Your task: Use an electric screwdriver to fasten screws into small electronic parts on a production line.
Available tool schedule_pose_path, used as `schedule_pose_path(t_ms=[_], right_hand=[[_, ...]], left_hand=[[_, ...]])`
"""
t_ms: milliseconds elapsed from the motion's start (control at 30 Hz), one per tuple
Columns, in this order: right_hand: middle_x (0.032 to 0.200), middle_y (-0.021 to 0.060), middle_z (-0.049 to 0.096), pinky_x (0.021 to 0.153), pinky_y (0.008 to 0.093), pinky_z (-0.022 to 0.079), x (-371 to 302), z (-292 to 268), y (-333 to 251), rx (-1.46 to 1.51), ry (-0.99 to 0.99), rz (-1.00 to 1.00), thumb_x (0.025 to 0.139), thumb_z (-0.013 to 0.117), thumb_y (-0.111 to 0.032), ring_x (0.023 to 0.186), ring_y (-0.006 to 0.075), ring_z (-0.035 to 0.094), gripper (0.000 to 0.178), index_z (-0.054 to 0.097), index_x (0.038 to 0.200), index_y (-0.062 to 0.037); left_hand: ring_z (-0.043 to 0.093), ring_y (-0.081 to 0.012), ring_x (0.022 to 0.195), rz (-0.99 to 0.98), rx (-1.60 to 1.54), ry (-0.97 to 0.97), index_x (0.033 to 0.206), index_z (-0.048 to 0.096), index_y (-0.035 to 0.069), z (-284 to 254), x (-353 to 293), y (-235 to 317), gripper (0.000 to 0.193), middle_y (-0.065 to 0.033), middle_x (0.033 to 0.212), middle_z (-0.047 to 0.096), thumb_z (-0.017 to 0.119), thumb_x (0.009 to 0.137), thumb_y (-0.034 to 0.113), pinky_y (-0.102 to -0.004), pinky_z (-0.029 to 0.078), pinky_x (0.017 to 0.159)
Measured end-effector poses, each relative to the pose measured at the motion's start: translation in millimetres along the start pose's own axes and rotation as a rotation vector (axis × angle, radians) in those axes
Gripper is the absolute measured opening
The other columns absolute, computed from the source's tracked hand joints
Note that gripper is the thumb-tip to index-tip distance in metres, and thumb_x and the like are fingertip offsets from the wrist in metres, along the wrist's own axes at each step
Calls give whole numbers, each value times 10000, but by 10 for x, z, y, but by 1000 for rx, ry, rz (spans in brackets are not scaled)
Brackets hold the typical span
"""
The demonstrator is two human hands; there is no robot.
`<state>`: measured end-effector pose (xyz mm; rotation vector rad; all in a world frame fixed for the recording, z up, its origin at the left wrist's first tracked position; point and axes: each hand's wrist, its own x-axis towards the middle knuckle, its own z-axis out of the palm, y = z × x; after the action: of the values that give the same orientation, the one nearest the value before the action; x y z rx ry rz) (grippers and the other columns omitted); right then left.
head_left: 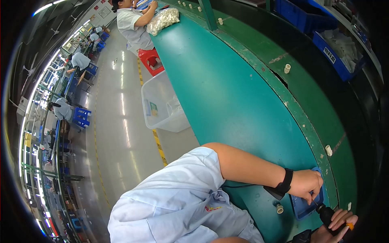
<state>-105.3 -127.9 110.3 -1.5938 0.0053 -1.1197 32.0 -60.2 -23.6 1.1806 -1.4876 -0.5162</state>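
My left hand (304,184), with a black band at the wrist, reaches over a shallow blue tray (300,208) at the lower right of the bench. Its fingers are pinched together near the thin tip of a black electric screwdriver (325,214); what they grip, if anything, is too small to make out. Around the screwdriver's body my right hand (339,227) is closed, at the picture's lower right edge. A small cream-coloured cylindrical part (280,209) stands on the bench beside the tray.
The green bench (227,93) runs away to the far left, bordered by a dark green belt (300,93) carrying several cream parts. A clear plastic bin (162,105) stands left of the bench. Blue bins (338,54) sit at the far right. A co-worker (135,26) sits by a bag of parts (163,21).
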Motion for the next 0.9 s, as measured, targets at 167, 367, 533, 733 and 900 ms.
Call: schedule_pose_path(t_ms=[167, 367, 533, 733, 900], right_hand=[[600, 7, 333, 480, 279, 344, -10, -22, 8, 67, 11, 7, 919, 427, -267, 485, 139, 354, 235, 475, 954, -39], [613, 8, 344, 502, 284, 356, -19, -59, -2, 72, -22, 53, 920, 430, -277, 494, 137, 362, 250, 473, 995, -42], [619, 11, 355, 519, 290, 363, -12, -90, 15, 47, -71, 35, 923, 432, -287, 501, 134, 371, 255, 469, 1013, -51], [621, 11, 363, 515, 286, 365, -23, -126, 17, 91, -80, 54, 926, 436, -286, 495, 135, 371, 257, 468, 1027, -52], [620, 10, 366, 509, 286, 364, -25, -139, 19, 85, -82, 51, 923, 443, -277, 489, 135, 370, 254, 469, 1037, -51]], left_hand=[[520, -242, 865, 26, 2, 24, 696, 706, 107, 35, 2, 1, 157, -28, 773, 586, 789, 606, 205, -339, 440, 725], [502, -237, 863, 28, 24, 31, 694, 709, 113, 50, 1, 10, 150, -21, 770, 580, 786, 610, 211, -337, 435, 723], [497, -234, 863, 26, 32, 36, 696, 708, 109, 71, 7, 12, 149, -22, 773, 577, 782, 619, 213, -335, 434, 725], [494, -233, 861, 35, 53, 31, 701, 708, 105, 95, 8, 24, 154, -24, 779, 574, 780, 622, 215, -332, 434, 722], [492, -231, 857, 45, 61, 43, 703, 706, 103, 110, 10, 48, 154, -24, 779, 570, 779, 624, 213, -329, 434, 723]])
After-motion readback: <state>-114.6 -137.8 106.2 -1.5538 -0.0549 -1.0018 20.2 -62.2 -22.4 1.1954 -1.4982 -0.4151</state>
